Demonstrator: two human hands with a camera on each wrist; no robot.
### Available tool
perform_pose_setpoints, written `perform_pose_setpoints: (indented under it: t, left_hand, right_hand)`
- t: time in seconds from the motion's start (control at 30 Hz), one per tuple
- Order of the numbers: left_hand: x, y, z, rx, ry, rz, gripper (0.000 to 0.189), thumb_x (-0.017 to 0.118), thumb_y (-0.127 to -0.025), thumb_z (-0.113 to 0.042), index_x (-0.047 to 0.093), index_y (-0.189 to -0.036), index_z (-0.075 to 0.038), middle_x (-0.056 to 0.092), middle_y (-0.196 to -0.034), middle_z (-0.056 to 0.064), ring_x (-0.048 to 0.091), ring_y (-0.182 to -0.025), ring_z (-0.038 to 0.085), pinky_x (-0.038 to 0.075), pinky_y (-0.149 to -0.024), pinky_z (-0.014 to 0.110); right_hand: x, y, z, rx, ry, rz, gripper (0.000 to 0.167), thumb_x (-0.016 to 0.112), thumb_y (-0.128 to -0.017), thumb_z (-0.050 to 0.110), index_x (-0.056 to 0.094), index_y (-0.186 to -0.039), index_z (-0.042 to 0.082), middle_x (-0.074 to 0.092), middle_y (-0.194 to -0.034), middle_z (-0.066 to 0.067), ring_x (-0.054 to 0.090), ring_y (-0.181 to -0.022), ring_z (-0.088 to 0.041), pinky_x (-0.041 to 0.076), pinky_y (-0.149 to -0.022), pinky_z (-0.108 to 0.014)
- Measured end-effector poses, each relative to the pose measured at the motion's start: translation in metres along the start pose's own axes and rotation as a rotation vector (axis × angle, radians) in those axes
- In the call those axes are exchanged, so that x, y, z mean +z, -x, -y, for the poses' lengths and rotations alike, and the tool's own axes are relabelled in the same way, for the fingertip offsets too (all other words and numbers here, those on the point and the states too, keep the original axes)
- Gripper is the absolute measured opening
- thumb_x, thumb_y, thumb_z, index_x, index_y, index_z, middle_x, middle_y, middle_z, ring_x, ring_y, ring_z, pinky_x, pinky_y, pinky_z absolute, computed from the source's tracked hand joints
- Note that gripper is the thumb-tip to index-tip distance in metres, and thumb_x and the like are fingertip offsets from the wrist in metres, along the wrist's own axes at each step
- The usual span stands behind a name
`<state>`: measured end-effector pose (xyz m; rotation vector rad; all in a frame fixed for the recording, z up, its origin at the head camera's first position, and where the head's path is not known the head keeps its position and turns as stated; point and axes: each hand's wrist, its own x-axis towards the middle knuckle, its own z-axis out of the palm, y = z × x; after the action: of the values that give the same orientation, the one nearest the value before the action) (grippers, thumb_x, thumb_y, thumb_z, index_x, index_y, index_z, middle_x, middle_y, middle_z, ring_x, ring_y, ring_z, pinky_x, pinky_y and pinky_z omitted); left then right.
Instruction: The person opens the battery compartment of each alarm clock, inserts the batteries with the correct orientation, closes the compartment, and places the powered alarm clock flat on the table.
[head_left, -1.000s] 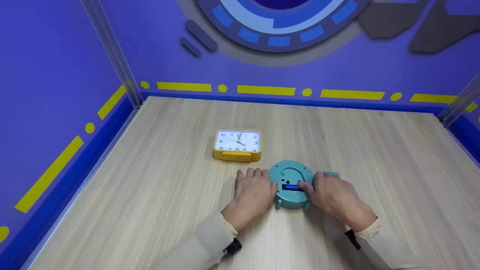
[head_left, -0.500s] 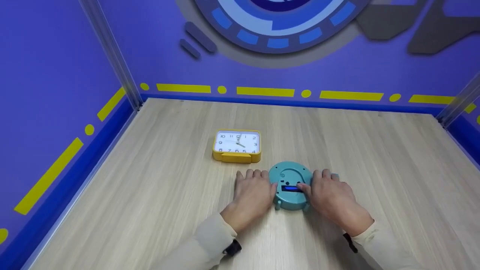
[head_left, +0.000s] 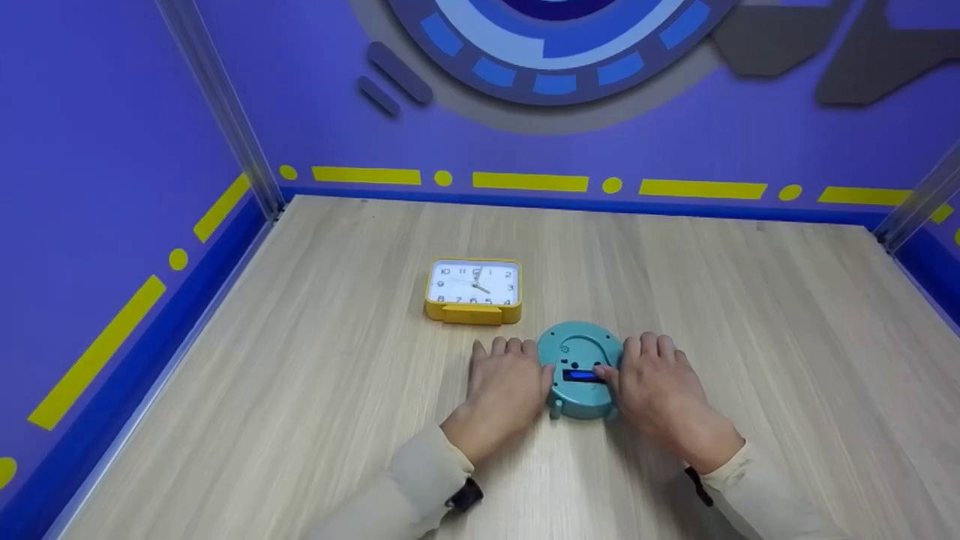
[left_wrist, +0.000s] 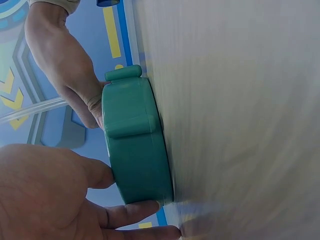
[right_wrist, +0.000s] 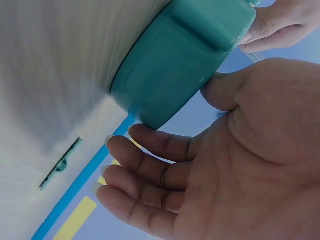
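Note:
A round teal alarm clock (head_left: 581,346) lies with its back up on the table, its small feet toward the person. In its dark battery slot sits a blue battery (head_left: 579,376). The left hand (head_left: 506,390) holds the clock's left side, thumb at the rim and fingers along the wall. From the right, the right hand (head_left: 664,386) holds the clock, its thumb reaching the slot's right end and covering part of it. The right wrist view shows a thin teal battery cover (right_wrist: 61,165) on the table beyond the right fingers; the hand hides it in the head view.
A yellow rectangular alarm clock (head_left: 474,291) lies face up behind the left hand. The wooden table (head_left: 337,300) meets blue printed wall panels (head_left: 675,150) at the back and left, with metal posts (head_left: 225,105) at the corners.
The right fingers have shifted slightly left and away from the person, and the teal cover by them has gone out of sight in the head view. The left hand and both clocks stay put.

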<state>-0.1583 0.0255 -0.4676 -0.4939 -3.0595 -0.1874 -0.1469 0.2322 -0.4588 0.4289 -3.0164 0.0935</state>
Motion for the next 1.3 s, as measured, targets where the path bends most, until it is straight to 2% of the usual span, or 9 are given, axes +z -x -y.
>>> perform_pose_setpoints:
  t: [0.2,0.57,0.8,1.3]
  left_hand:
    - [-0.001,0.000,0.000,-0.001,-0.008,0.000,0.053,0.047,-0.112,-0.047,0.066,-0.133,-0.002,0.069,-0.122,0.015,0.061,-0.120,0.034,0.042,-0.108,0.063]
    - [0.000,0.000,-0.001,0.008,-0.024,-0.018,0.052,0.047,-0.112,-0.046,0.067,-0.131,-0.002,0.070,-0.120,0.014,0.062,-0.118,0.033,0.042,-0.107,0.062]
    - [0.000,0.001,0.000,0.009,-0.029,-0.017,0.052,0.046,-0.112,-0.046,0.066,-0.131,-0.002,0.069,-0.120,0.014,0.061,-0.117,0.033,0.043,-0.107,0.063]
    - [-0.001,-0.002,0.000,-0.003,-0.008,0.016,0.054,0.046,-0.112,-0.046,0.065,-0.134,-0.001,0.068,-0.124,0.015,0.060,-0.122,0.034,0.040,-0.110,0.064]
  right_hand:
    - [0.000,-0.001,-0.001,-0.007,-0.017,0.007,0.044,0.060,-0.109,0.032,0.050,-0.101,-0.010,0.044,-0.089,-0.017,0.046,-0.085,-0.035,0.050,-0.077,-0.055]
    - [-0.003,-0.007,-0.006,0.018,-0.063,0.104,0.051,0.060,-0.110,0.035,0.049,-0.113,-0.014,0.049,-0.095,-0.020,0.051,-0.089,-0.037,0.052,-0.082,-0.056]
    - [-0.006,-0.009,-0.009,0.006,-0.118,0.131,0.049,0.060,-0.109,0.035,0.048,-0.108,-0.012,0.048,-0.093,-0.019,0.052,-0.091,-0.040,0.051,-0.080,-0.057]
    - [-0.012,-0.018,-0.006,0.017,-0.071,0.199,0.053,0.065,-0.106,0.040,0.048,-0.104,-0.010,0.044,-0.087,-0.014,0.048,-0.085,-0.033,0.050,-0.076,-0.050]
